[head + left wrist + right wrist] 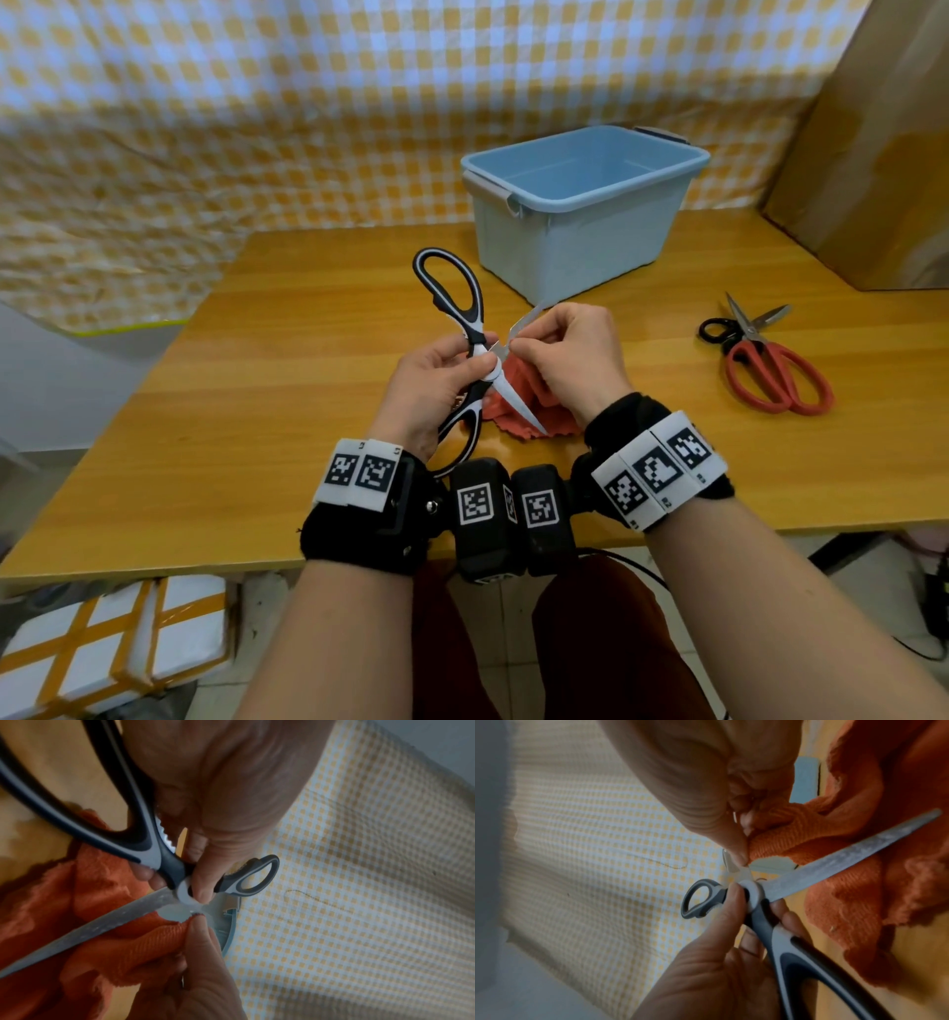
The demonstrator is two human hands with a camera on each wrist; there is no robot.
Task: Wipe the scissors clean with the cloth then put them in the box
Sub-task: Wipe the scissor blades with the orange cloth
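The black and white scissors are held wide open above the surface. The left hand is curled round them at the pivot, with the thumb pressed on the white round part. One blade is pinched between the right hand's fingers, with the orange cloth bunched just under them. The blue box is seen just past the fingers. Red scissors are seen well to the right. No words can be read on anything.

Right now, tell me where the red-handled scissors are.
In the head view, the red-handled scissors lie on the wooden table at its right side, right of the right hand, nearer than the blue plastic box.
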